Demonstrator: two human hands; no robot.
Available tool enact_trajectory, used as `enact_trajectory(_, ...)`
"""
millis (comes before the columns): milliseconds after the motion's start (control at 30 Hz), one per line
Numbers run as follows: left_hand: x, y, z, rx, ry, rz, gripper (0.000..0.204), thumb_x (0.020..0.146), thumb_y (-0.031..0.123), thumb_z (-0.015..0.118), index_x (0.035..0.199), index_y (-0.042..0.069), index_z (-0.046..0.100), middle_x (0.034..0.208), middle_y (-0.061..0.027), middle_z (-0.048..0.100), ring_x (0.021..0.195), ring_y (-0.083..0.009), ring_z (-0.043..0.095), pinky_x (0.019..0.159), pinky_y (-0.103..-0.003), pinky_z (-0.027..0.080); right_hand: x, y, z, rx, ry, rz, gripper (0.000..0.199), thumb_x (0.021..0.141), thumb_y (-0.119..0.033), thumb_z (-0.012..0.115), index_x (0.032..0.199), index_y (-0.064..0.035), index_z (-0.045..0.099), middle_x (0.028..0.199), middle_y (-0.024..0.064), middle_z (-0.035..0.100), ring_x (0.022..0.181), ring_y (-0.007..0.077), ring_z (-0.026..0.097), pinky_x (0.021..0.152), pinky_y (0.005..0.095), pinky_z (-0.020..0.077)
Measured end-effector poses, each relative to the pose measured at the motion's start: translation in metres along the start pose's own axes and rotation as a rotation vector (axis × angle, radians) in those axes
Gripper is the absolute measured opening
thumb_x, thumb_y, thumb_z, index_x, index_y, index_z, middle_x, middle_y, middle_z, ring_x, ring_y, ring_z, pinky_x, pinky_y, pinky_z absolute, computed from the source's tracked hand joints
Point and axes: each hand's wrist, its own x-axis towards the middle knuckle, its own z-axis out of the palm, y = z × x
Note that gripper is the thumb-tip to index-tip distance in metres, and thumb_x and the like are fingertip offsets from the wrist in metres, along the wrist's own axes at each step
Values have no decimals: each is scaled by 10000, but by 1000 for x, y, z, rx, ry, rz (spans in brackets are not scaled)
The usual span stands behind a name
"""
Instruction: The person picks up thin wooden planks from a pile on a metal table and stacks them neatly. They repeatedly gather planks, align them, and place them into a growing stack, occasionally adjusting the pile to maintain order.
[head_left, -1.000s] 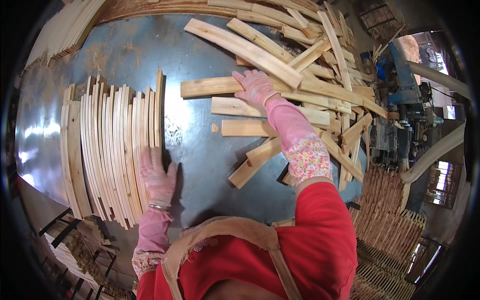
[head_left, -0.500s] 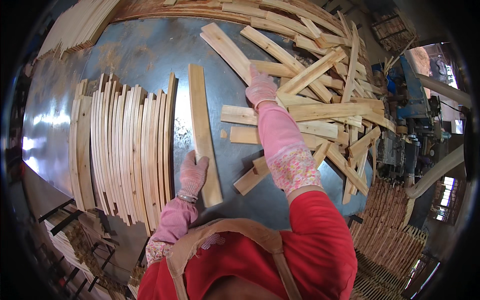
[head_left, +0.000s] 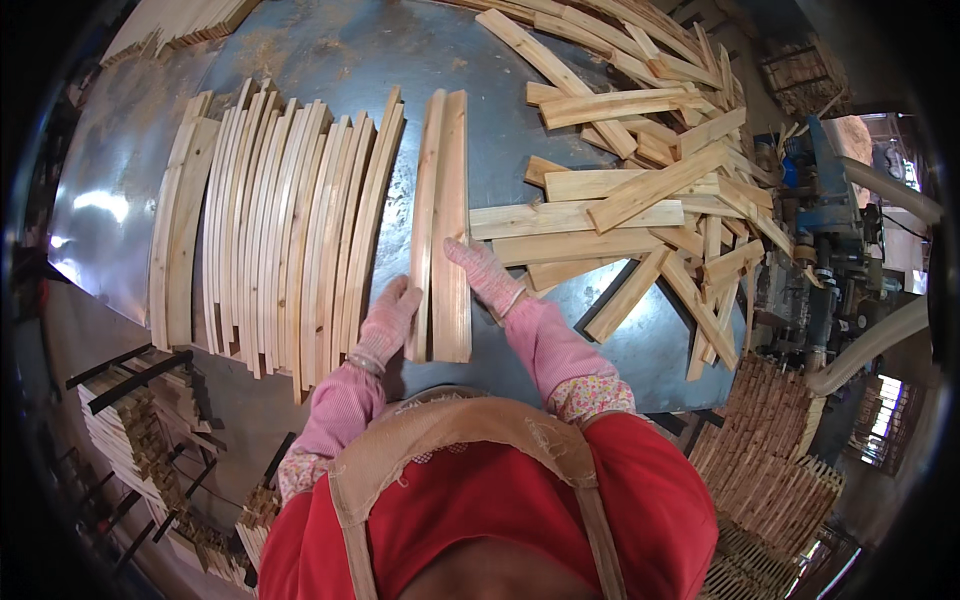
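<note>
Two pale wooden boards stand side by side in front of me, running away from my body. My left hand, in a pinkish glove, is closed at the near left edge of the left board, which is tilted up on its edge. On the right board, my right hand grips the right side, its fingertips over the upper face. Left of them is a row of narrow boards packed side by side. A loose heap of boards lies to the right, crossing at many angles.
Everything rests on a shiny metal table dusted with sawdust. More stacked boards sit at the far left. Beyond the table's right edge stand blue machinery and a pale hose. Stacked wood stands at the lower right.
My right hand has come back from the heap with a board, now beside the left one. The left hand's board has turned up on edge. The view has shifted.
</note>
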Motion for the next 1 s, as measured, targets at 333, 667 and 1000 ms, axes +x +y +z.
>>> enact_trajectory(333, -71, 20, -13, 1123, 333, 390, 738, 884, 336, 796, 1523, 83, 526, 1536, -201, 548, 1483, -400, 457, 1283, -525, 300, -17, -19, 88, -1234, -440, -242, 465, 1129, -368, 402, 1529, -163, 523, 1514, 280, 559, 1206, 464, 691, 1066, 493, 551)
enact_trajectory(667, -64, -12, -44, 1305, 306, 460, 849, 862, 300, 798, 1614, 153, 431, 1661, -161, 380, 1570, -391, 295, 1331, -567, 170, 32, -68, -152, -1599, 614, -572, 493, 981, -472, 661, 1327, -121, 676, 1150, 136, 738, 1173, 339, 652, 1100, 515, 433)
enact_trajectory(1000, -55, -29, -42, 1340, 333, 580, 833, 840, 312, 809, 1573, 89, 482, 1646, -188, 411, 1554, -414, 317, 1323, -568, 193, -149, 18, -186, -1417, 510, -389, 416, 902, -443, 739, 1155, -115, 707, 1063, 103, 716, 1149, 383, 639, 1078, 503, 465)
